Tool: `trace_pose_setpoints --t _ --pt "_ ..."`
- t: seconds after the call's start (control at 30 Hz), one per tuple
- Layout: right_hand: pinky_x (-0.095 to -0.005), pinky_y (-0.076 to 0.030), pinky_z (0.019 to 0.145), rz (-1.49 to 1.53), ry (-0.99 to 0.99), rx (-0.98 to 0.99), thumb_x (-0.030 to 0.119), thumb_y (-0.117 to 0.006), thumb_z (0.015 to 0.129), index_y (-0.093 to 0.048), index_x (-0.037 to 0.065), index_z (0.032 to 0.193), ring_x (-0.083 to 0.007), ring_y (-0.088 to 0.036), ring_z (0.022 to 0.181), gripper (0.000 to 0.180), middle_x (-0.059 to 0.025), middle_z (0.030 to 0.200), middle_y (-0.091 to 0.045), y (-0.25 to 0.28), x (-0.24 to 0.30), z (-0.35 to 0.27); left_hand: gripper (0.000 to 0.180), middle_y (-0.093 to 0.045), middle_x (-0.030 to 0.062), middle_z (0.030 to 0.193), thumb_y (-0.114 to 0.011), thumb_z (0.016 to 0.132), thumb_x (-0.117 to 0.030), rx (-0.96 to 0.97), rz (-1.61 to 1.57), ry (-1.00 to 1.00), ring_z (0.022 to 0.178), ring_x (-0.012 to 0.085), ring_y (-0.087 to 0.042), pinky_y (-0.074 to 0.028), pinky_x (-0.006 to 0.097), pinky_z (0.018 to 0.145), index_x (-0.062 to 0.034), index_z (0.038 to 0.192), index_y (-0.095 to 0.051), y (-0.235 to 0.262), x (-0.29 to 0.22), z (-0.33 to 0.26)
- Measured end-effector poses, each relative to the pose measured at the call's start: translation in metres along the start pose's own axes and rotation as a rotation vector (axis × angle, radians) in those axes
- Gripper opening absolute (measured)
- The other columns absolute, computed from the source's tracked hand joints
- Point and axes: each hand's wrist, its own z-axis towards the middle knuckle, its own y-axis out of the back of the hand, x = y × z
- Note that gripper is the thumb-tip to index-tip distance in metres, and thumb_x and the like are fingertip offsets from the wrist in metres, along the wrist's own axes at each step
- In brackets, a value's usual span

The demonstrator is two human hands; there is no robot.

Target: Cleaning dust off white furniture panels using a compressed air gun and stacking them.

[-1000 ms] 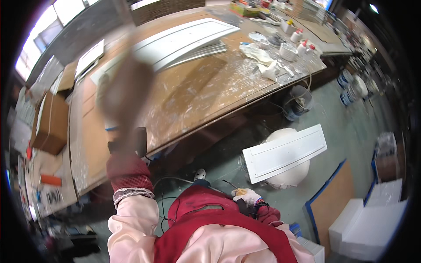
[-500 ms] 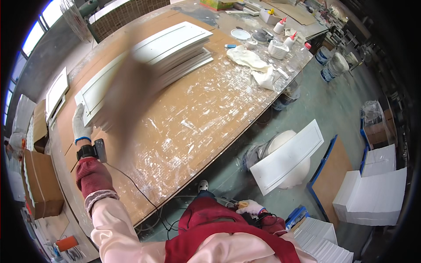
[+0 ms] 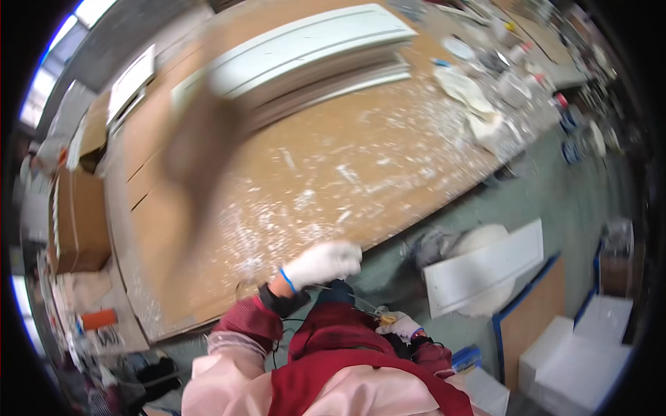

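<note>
My left hand (image 3: 322, 266), in a white knit glove with a blue cuff, hovers at the near edge of the table. Its fingers look curled inward, slightly blurred, and nothing shows in them. Low against my red apron (image 3: 333, 340), my gloved right hand (image 3: 402, 324) is closed around a small tan thing whose kind I cannot make out. A stack of white grooved panels (image 3: 326, 35) lies at the back of the table. To my right, one white panel (image 3: 485, 267) rests tilted across a pale rounded support (image 3: 479, 295).
White smears cover the brown tabletop (image 3: 298, 187). A crumpled cloth (image 3: 461, 93) and several bottles and tubs crowd its far right corner. Cardboard boxes (image 3: 80, 218) stand at left; a brown board (image 3: 531, 312) and white stacks (image 3: 576, 360) at right. A brown blur hides part of the view.
My left hand has left the near end of the panel stack and come right and toward me. The view has shifted; my right hand stays by the apron.
</note>
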Motion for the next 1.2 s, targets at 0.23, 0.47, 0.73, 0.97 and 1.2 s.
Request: trace_pose_setpoints --t 0.23,0.47,0.73,0.97,1.2 --pt "-0.0256 -0.045 0.086 -0.059 0.197 0.071 0.018 -0.078 0.072 -0.06 0.007 0.118 -0.0128 -0.059 0.094 0.051 -0.0035 0.102 -0.066 0.031 -0.047 -0.025 0.043 -0.065 0.0134 0.099 -0.062 0.084 -0.034 0.113 -0.071 0.14 0.093 0.0204 -0.06 -0.047 0.033 0.081 0.0029 0.106 -0.059 -0.143 0.035 0.051" --pt "-0.0272 -0.046 0.086 -0.28 0.205 0.118 0.027 -0.077 0.071 -0.058 0.005 0.12 -0.0153 -0.06 0.095 0.057 -0.0073 0.105 -0.065 0.081 -0.128 -0.078 0.035 -0.052 0.0008 0.071 -0.064 0.081 -0.036 -0.085 -0.227 0.387 0.064 0.0111 -0.045 -0.036 0.027 0.056 -0.0015 0.086 -0.062 -0.29 0.079 0.119" --pt "-0.0261 -0.049 0.083 0.531 0.162 0.252 -0.002 -0.071 0.076 -0.059 0.001 0.117 -0.0136 -0.061 0.092 0.043 -0.0052 0.103 -0.066 0.092 -0.246 -0.115 0.035 -0.066 0.0132 0.101 -0.058 0.089 -0.025 -0.539 -0.476 0.227 0.091 0.0232 -0.062 -0.046 0.03 0.08 0.0076 0.102 -0.062 -0.347 0.159 0.176" --pt "-0.0268 -0.049 0.085 0.334 0.38 0.192 -0.003 -0.072 0.076 -0.061 0.002 0.116 -0.0139 -0.06 0.095 0.042 -0.0055 0.108 -0.063 0.099 -0.245 -0.153 0.022 -0.062 0.0119 0.097 -0.06 0.084 -0.008 -0.443 -1.03 0.23 0.091 0.0244 -0.063 -0.052 0.038 0.083 0.0024 0.103 -0.057 -0.354 0.096 0.151" --pt "-0.0309 -0.047 0.086 -0.289 0.45 0.319 0.017 -0.077 0.072 -0.062 0.012 0.117 -0.0205 -0.059 0.099 0.047 -0.0072 0.107 -0.063 0.107 -0.218 -0.14 0.012 -0.06 0.0066 0.082 -0.06 0.078 0.001 -0.626 -0.996 -0.088 0.079 0.0197 -0.062 -0.052 0.032 0.075 -0.0005 0.09 -0.057 -0.339 -0.004 0.018"
